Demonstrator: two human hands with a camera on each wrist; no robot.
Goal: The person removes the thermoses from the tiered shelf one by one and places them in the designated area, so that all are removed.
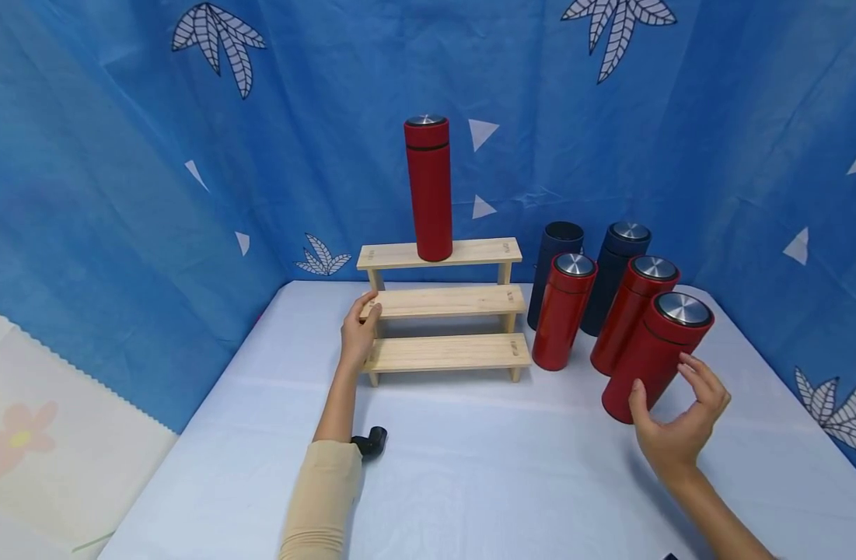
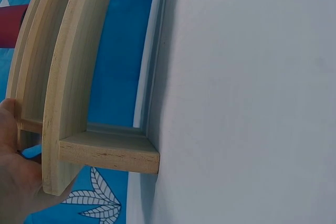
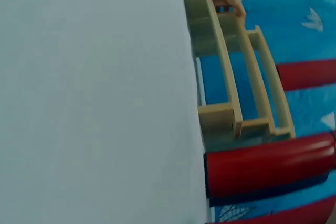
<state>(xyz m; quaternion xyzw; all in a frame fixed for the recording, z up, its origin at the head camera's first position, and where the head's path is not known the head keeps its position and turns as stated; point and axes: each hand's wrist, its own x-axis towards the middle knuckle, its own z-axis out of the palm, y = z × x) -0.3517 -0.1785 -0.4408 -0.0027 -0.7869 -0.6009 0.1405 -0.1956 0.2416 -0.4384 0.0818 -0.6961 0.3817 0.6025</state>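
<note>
Red flask nearest right hand: the front red flask (image 1: 655,354), tilted, base on the white table (image 1: 469,467), steel cap up.
Right hand: right hand (image 1: 679,420) spread wide around that flask's lower part, thumb and fingers either side, contact not clear.
Left hand: left hand (image 1: 358,333) gripping the left end of the wooden step shelf (image 1: 445,351), thumb on the middle step.
Top step: one red flask on the shelf (image 1: 429,189), upright.
Right of shelf: two more red flasks (image 1: 562,311) and two dark blue flasks (image 1: 620,260), clustered just beside it.
Backdrop: blue leaf-print cloth (image 1: 120,155).
</note>
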